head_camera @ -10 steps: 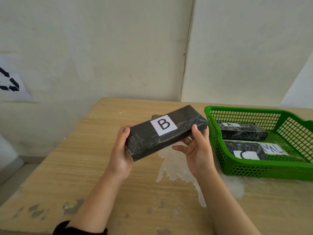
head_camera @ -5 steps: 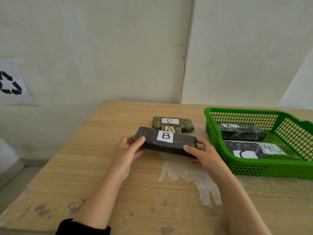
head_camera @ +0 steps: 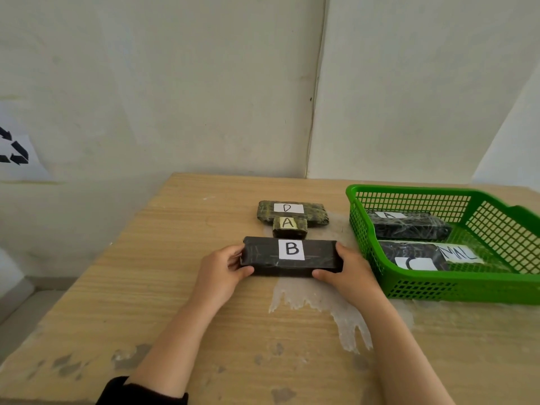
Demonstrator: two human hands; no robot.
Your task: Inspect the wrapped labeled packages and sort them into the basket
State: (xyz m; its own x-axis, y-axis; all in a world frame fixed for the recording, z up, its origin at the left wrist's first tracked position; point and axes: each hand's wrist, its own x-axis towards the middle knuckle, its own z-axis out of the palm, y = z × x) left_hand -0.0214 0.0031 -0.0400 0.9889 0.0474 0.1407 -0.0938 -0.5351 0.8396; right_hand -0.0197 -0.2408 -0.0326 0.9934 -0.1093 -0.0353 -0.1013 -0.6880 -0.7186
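1. Flat on the wooden table (head_camera: 181, 258), the black wrapped package marked B (head_camera: 290, 256) lies with its long axis running left to right, label side up, just left of the green basket (head_camera: 438, 287).
2. Its white label (head_camera: 291, 249) carries a black capital "B" that reads upright from the person's side.
3. The left hand (head_camera: 225, 270) grips the package's left end, thumb on the near edge and fingers curled round the end.
4. The right hand (head_camera: 347, 273) grips the right end the same way, thumb on the near edge, fingers wrapped behind the far corner.
5. Just behind the B package sits a small greenish package (head_camera: 290, 228) with a yellowish label reading "A"; whether the two touch cannot be told.
6. Behind that one lies a longer greenish package (head_camera: 312, 214), also long axis left to right, with a white label reading "D".
7. Inside the basket, a dark wrapped package (head_camera: 409, 228) at the far side shows a label reading "A".
8. Nearer in the basket lies another dark package (head_camera: 409, 252) whose white label shows a "C", partly cut off by the basket wall.
9. Beside it in the basket a white slip (head_camera: 460, 254) shows the handwritten letters "MAL".
10. Left of the table, a paper sheet (head_camera: 17, 150) on the wall bears black recycling arrows.
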